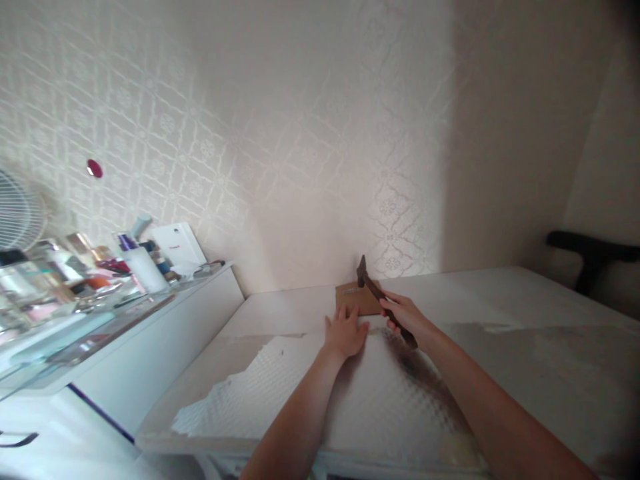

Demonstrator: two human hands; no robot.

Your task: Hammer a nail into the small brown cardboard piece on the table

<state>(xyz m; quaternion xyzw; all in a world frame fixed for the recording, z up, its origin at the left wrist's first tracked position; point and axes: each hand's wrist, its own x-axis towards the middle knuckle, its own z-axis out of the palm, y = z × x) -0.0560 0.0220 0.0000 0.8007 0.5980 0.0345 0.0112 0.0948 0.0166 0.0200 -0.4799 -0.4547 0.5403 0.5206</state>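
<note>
A hammer (373,285) is gripped by its dark handle in my right hand (403,312), with its head raised up and away from me. Below the hammer lies a flat brown piece, like cardboard or thin board (345,299), near the wall. My left hand (346,331) rests with fingers spread on the near edge of this brown piece. Some small marks or objects show on the brown piece, too small to name. Under both forearms spreads a whitish, quilted-looking sheet (270,373) on the table.
The worn white table (480,293) meets a patterned wall (310,167). On the left a white dresser (150,347) carries several bottles (145,267), a white box (177,241) and a fan (20,213). A black armrest (590,247) stands at the right edge.
</note>
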